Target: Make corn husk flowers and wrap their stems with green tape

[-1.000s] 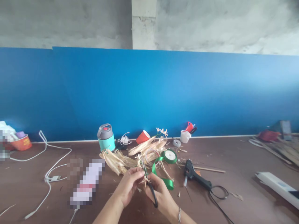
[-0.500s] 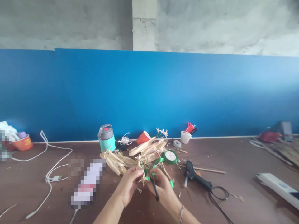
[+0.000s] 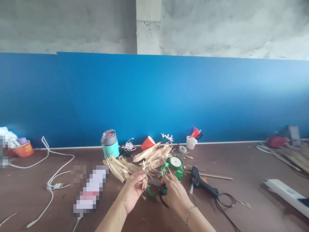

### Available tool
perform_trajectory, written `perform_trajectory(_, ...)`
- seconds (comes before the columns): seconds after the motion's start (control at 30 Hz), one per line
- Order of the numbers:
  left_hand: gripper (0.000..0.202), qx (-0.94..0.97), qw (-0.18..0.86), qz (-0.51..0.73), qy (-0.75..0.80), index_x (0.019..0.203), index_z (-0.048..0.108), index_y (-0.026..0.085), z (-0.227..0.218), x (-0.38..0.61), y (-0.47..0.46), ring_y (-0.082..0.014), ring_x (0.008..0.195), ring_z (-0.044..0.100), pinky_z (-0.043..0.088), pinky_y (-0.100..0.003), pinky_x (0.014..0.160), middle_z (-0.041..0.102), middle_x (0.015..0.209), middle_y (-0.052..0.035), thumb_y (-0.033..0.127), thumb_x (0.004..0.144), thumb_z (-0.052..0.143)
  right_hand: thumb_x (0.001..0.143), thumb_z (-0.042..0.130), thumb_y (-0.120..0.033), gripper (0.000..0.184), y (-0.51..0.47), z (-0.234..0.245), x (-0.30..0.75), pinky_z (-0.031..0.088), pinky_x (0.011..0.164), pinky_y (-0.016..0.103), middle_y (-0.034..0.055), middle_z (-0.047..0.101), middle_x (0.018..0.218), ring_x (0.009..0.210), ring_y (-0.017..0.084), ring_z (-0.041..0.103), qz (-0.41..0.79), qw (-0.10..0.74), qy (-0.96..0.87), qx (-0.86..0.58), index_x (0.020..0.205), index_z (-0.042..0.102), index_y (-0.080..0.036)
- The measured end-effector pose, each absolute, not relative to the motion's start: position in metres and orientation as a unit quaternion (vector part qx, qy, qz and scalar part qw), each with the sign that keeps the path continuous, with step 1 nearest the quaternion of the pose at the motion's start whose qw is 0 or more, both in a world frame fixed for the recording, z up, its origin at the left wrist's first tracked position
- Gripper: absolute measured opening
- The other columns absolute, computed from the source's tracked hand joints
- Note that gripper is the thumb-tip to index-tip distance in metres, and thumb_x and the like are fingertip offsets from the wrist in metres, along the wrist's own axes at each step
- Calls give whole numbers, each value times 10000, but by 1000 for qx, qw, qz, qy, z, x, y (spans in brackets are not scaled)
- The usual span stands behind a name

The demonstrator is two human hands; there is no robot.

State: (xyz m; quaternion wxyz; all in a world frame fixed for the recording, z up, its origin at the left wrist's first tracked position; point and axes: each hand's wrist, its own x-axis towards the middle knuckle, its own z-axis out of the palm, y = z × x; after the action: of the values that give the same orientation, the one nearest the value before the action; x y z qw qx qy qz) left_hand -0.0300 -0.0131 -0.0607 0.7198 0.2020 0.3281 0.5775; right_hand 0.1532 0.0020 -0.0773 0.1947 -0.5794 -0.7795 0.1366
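My left hand (image 3: 133, 190) pinches a small pale flower stem that looks made of dried husk, its upper blossom (image 3: 143, 165) above the fingertips and more petals hanging below. In my right hand (image 3: 175, 190) is a pair of scissors (image 3: 163, 192) with black handles, blades pointing left towards the flower. A loose length of green ribbon (image 3: 150, 195) hangs between my hands, under the blades. Just beyond my right hand lies the green ribbon spool (image 3: 175, 162) with a white centre. Dried husks (image 3: 120, 169) are spread behind my left hand.
A black glue gun (image 3: 204, 183) with its cord and a thin wooden stick (image 3: 219, 176) lie to the right. At the back stand a turquoise flask (image 3: 110, 149), a tipped orange cup (image 3: 147, 143), a tape roll (image 3: 182, 149) and a white cup (image 3: 191, 142). White cables (image 3: 51, 174) run across the left.
My right hand has turned the scissors from nearly upright to pointing left, its fingers closing around the handles. The green ribbon has shifted lower. My left hand keeps the flower almost in place.
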Motion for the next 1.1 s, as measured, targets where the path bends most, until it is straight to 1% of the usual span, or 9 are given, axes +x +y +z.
perform_trajectory(0.13, 178, 177, 735, 571, 320, 798, 703, 75, -60, -30, -14, -88, 590, 568, 460, -177, 534, 631, 688, -42, 91, 624, 740, 507, 746, -288, 371, 6, -76, 154, 379, 659, 277, 49, 650, 823, 803, 241, 588, 203, 147, -756, -604, 835, 595, -200)
perform_trajectory(0.33, 207, 204, 750, 543, 318, 788, 699, 111, -61, -29, -16, -99, 626, 566, 441, -193, 547, 648, 741, -39, 141, 599, 778, 465, 747, -211, 453, 8, -80, 160, 315, 555, 240, -9, 610, 659, 684, 198, 557, 248, 156, -764, -574, 889, 590, -181)
perform_trajectory(0.43, 200, 230, 747, 534, 322, 758, 696, 130, -60, -29, -17, -87, 603, 541, 415, -194, 548, 635, 715, -16, 190, 593, 790, 528, 687, -163, 331, 8, -84, 162, 279, 528, 231, -41, 561, 577, 588, 152, 503, 276, 187, -767, -549, 849, 612, -179)
perform_trajectory(0.53, 170, 280, 743, 517, 320, 660, 672, 134, -59, -28, -18, -80, 575, 514, 392, -198, 563, 603, 646, 8, 234, 593, 791, 665, 610, -217, 52, 11, -81, 158, 254, 506, 236, -38, 492, 512, 522, 122, 436, 288, 250, -748, -542, 667, 618, -166)
perform_trajectory(0.6, 178, 305, 740, 505, 324, 601, 649, 131, -59, -26, -18, -81, 558, 497, 372, -203, 560, 585, 604, 13, 238, 587, 791, 777, 533, -338, 272, 11, -77, 154, 253, 492, 237, -31, 446, 490, 501, 112, 403, 319, 307, -727, -524, 579, 582, -157)
perform_trajectory(0.67, 192, 327, 734, 493, 334, 557, 626, 129, -60, -23, -18, -79, 525, 465, 339, -207, 534, 561, 554, 19, 230, 581, 788, 826, 465, -475, 412, 10, -71, 150, 248, 472, 232, -30, 429, 494, 483, 101, 371, 389, 377, -685, -488, 602, 588, -151)
perform_trajectory(0.8, 179, 362, 721, 472, 355, 533, 619, 120, -61, -17, -20, -75, 512, 435, 307, -211, 534, 553, 531, 16, 197, 578, 773, 716, 573, -617, 486, 4, -61, 144, 192, 439, 218, -48, 415, 519, 454, 68, 284, 535, 440, -576, -435, 761, 654, -140)
perform_trajectory(0.93, 120, 393, 720, 433, 373, 585, 641, 124, -61, -13, -24, -92, 544, 460, 310, -221, 559, 581, 571, 4, 193, 598, 739, 613, 718, -552, 422, -2, -57, 140, 227, 449, 210, -50, 439, 488, 459, 63, 318, 602, 441, -540, -389, 616, 622, -141)
perform_trajectory(1.1, 156, 408, 706, 429, 388, 631, 636, 135, -65, -13, -24, -113, 600, 511, 335, -223, 599, 631, 647, -14, 229, 589, 753, 603, 749, -497, 387, -3, -58, 137, 276, 448, 203, -51, 476, 477, 438, 65, 387, 626, 462, -507, -370, 563, 582, -151)
